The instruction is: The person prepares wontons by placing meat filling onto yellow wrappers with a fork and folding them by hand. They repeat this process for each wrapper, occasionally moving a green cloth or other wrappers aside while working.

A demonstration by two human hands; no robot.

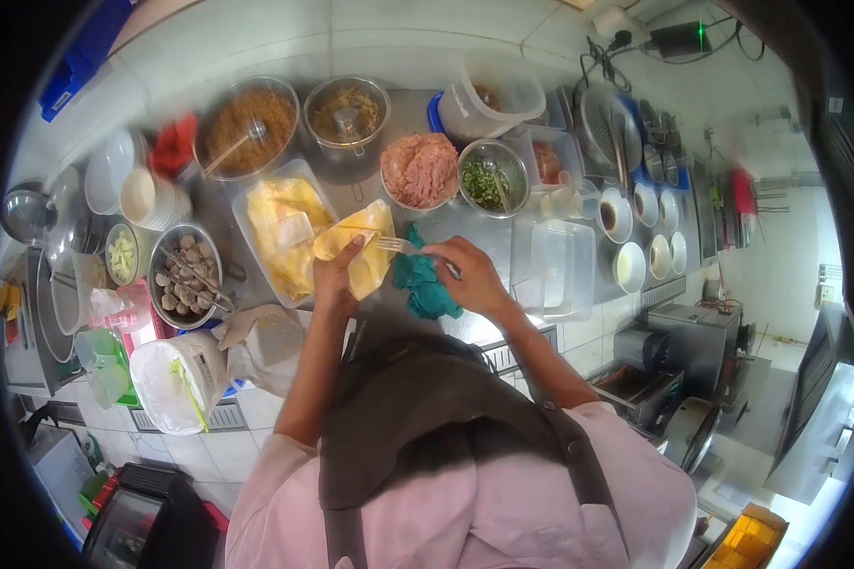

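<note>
My left hand (pixel 335 277) is closed on a small stack of yellow dough wrappers (pixel 368 272), held up over the steel counter. In my right hand (pixel 472 272) is a metal fork (pixel 398 245), its tines pointing left and overlapping the wrappers' right edge in this view. Left of my left hand, a clear plastic tub (pixel 242 220) holds more yellow wrappers (pixel 277 248). A crumpled teal plastic sheet (pixel 431 294) lies below the fork. Just beyond the fork stands a bowl heaped with pink minced meat (pixel 419 169).
Behind are a bowl of chopped greens (pixel 482 188) and two metal bowls of brown food (pixel 256 123). At left sit a bowl of meatballs (pixel 188 275) with tongs and stacked white bowls (pixel 152 201). A clear container (pixel 558 270) and several small bowls (pixel 628 267) stand right.
</note>
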